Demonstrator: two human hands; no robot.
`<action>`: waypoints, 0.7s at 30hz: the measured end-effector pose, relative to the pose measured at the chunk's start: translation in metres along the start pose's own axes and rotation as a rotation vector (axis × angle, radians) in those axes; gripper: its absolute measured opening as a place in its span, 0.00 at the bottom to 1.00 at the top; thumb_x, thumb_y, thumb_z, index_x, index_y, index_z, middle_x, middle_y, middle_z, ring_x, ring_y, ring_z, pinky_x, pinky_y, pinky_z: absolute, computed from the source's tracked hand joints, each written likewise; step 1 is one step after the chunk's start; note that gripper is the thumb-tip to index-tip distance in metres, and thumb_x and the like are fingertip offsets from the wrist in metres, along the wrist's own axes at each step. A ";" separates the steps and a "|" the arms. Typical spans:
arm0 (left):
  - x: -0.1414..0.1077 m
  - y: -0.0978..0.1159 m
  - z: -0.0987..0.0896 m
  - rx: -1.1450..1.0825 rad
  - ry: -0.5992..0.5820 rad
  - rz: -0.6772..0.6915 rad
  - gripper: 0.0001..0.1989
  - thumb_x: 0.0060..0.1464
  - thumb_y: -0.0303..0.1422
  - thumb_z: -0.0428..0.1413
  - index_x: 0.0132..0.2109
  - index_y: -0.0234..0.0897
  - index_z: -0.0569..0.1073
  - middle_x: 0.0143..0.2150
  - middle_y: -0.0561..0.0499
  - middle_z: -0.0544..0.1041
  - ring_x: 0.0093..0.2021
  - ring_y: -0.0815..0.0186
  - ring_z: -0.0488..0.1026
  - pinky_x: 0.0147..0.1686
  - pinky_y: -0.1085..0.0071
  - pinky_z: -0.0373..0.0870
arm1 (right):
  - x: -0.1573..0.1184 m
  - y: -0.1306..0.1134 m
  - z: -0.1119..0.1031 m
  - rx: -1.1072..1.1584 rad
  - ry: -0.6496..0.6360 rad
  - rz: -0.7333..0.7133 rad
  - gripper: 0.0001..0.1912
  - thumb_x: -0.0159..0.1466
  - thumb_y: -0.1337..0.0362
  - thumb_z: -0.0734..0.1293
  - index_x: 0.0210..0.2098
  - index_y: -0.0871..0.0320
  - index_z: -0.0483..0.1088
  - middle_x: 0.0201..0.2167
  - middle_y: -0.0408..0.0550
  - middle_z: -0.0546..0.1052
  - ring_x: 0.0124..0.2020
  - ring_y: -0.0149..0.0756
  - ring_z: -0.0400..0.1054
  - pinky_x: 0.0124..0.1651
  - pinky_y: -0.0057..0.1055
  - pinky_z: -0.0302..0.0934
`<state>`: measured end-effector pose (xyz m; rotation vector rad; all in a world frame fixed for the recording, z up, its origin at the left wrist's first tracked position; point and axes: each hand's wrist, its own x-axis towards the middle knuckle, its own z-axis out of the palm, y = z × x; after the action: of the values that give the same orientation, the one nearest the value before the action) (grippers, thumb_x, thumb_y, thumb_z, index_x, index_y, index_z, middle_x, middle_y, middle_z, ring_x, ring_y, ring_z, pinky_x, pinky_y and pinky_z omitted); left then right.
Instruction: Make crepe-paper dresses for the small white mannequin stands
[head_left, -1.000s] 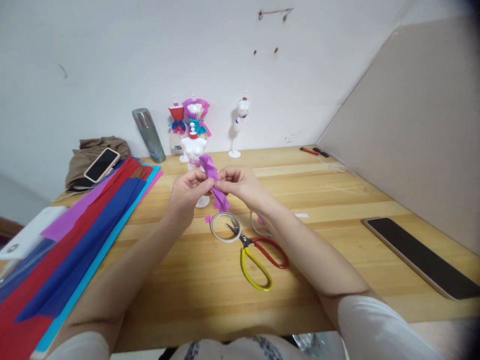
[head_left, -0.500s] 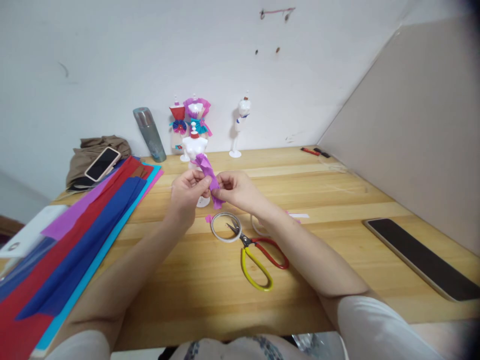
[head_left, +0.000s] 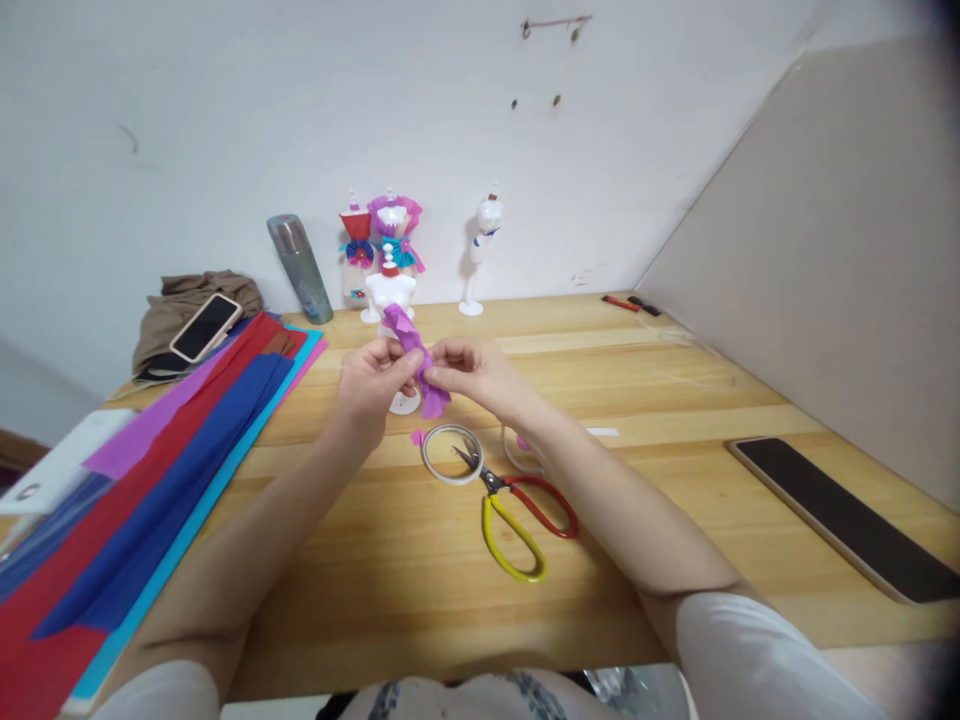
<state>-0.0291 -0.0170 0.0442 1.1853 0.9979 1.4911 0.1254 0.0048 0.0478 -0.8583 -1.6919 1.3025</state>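
While pinched by left hand (head_left: 369, 380) and right hand (head_left: 475, 375): one purple paper strip (head_left: 415, 352), four mannequins behind.

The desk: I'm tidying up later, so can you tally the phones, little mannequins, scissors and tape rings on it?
Phones: 2 — phone on the brown cloth, dark phone at the right
Mannequins: 4
Scissors: 1
Tape rings: 2
Total: 9
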 end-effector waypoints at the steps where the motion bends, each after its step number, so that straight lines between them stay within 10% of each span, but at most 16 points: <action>1: 0.001 0.000 -0.001 -0.016 0.031 0.010 0.12 0.40 0.34 0.68 0.24 0.35 0.72 0.17 0.55 0.72 0.17 0.74 0.66 0.21 0.76 0.65 | -0.001 -0.001 0.000 -0.024 0.065 -0.054 0.10 0.53 0.60 0.70 0.31 0.59 0.71 0.27 0.45 0.76 0.29 0.32 0.69 0.35 0.31 0.63; 4: 0.004 0.002 -0.003 -0.081 0.115 0.048 0.13 0.44 0.34 0.67 0.24 0.35 0.71 0.17 0.56 0.71 0.17 0.73 0.67 0.21 0.76 0.65 | -0.005 -0.004 0.002 -0.228 0.251 -0.280 0.07 0.57 0.61 0.68 0.32 0.57 0.69 0.30 0.45 0.75 0.33 0.34 0.68 0.39 0.34 0.63; 12: 0.001 0.007 -0.005 -0.245 0.181 0.099 0.14 0.50 0.36 0.66 0.26 0.36 0.69 0.20 0.56 0.71 0.20 0.74 0.67 0.22 0.76 0.64 | -0.014 0.003 0.016 -0.845 0.215 -0.648 0.11 0.60 0.59 0.69 0.38 0.56 0.65 0.36 0.51 0.72 0.39 0.43 0.64 0.41 0.39 0.58; 21: -0.006 0.013 0.001 -0.323 0.171 0.026 0.13 0.51 0.33 0.66 0.27 0.36 0.70 0.21 0.57 0.71 0.19 0.77 0.65 0.19 0.81 0.61 | -0.016 -0.002 0.019 -0.458 0.323 -0.514 0.11 0.64 0.62 0.65 0.26 0.55 0.63 0.24 0.42 0.67 0.28 0.32 0.60 0.35 0.33 0.56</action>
<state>-0.0298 -0.0252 0.0558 0.8549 0.8151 1.7211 0.1155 -0.0177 0.0439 -0.7629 -1.8077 0.4137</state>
